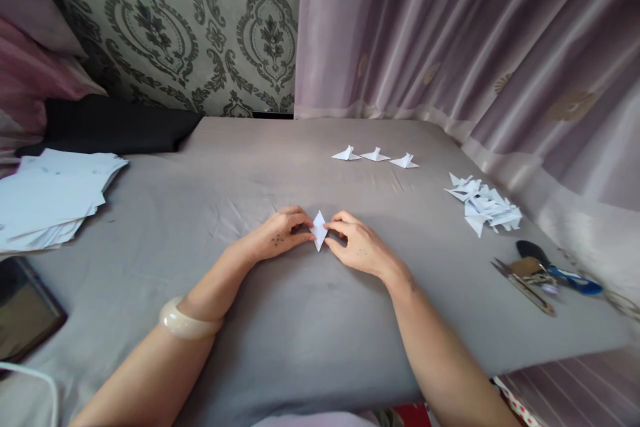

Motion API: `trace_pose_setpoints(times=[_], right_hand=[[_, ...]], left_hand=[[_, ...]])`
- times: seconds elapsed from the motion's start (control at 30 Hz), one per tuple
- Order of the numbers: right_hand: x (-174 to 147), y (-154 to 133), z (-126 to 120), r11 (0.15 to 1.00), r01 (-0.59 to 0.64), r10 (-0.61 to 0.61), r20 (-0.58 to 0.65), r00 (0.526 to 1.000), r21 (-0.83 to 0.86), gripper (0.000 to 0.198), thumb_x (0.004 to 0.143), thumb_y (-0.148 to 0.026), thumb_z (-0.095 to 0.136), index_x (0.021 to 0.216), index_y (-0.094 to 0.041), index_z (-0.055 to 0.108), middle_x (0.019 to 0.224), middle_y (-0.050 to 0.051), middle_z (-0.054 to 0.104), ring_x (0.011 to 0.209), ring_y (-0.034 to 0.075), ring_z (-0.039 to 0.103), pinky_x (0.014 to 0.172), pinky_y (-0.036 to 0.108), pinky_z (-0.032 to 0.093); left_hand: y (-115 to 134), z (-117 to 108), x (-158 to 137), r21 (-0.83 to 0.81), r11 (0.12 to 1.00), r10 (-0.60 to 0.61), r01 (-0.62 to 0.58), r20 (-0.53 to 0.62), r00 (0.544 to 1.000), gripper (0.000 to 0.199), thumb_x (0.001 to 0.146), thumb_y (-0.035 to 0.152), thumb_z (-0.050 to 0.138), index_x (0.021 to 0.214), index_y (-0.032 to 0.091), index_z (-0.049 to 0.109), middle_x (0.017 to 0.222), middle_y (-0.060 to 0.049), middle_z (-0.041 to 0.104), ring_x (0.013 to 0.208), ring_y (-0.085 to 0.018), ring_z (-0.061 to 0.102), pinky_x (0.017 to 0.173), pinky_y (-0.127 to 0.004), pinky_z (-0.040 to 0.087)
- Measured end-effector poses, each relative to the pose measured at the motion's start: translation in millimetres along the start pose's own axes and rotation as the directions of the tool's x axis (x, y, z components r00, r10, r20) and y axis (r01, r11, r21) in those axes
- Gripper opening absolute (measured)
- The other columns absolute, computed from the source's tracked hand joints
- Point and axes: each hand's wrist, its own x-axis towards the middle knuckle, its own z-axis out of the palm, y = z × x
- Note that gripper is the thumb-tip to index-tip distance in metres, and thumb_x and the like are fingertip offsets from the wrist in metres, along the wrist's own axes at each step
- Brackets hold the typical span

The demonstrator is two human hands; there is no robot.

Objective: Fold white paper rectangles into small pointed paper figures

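Note:
A small piece of white paper [319, 232], folded into a diamond, is held low over the middle of the grey cloth surface [320, 320]. My left hand [285, 232] pinches its left edge between thumb and fingers. On the opposite edge, my right hand [357, 240] grips it the same way. Beyond my hands, three folded paper figures [375, 155] stand in a row, each with a raised middle and pointed ends. A heap of similar folded papers [487, 203] lies to the right.
At the left lies a stack of loose white sheets [47, 197], with a black cloth [115, 123] behind it. A dark-framed tablet-like object [27, 310] sits nearer me. Scissors [525, 287] and a blue-handled tool [575, 279] lie at the right. A curtain [450, 33] borders the far right.

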Motion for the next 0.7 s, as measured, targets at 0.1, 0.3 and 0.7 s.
trace_pose_setpoints(times=[0.1, 0.3, 0.7], right_hand=[[-0.6, -2.4, 1.1, 0.999, -0.001, 0.0, -0.02, 1.0, -0.044, 0.024, 0.091, -0.031, 0.052, 0.109, -0.026, 0.067, 0.109, 0.003, 0.061, 0.082, 0.014, 0.059, 0.074, 0.028, 0.045], [-1.1, -5.7, 2.7, 0.989, 0.014, -0.016, -0.015, 1.0, -0.149, 0.024, 0.088, -0.03, 0.056, 0.11, -0.028, 0.065, 0.107, 0.002, 0.06, 0.083, 0.015, 0.059, 0.072, 0.028, 0.043], [1.2, -5.9, 12.7, 0.936, 0.095, -0.117, -0.045, 0.992, -0.34, 0.024, 0.096, -0.022, 0.044, 0.11, -0.021, 0.063, 0.1, 0.009, 0.061, 0.093, 0.021, 0.057, 0.074, 0.032, 0.042]], left_hand=[[-3.8, 2.5, 0.1, 0.033, 0.999, 0.044, -0.043, -0.011, 0.999, 0.028, 0.09, 0.04, 0.057, 0.1, 0.016, 0.068, 0.096, -0.009, 0.062, 0.086, -0.018, 0.058, 0.077, -0.03, 0.047], [-3.1, 2.8, 0.1, 0.081, 0.991, 0.108, -0.106, -0.027, 0.994, 0.029, 0.094, 0.039, 0.051, 0.099, 0.017, 0.067, 0.095, -0.009, 0.063, 0.088, -0.018, 0.058, 0.079, -0.031, 0.048], [-3.3, 12.2, -2.8, 0.396, 0.904, 0.179, -0.161, -0.01, 0.984, 0.029, 0.097, 0.027, 0.04, 0.093, 0.015, 0.066, 0.093, -0.01, 0.063, 0.088, -0.02, 0.058, 0.074, -0.029, 0.048]])
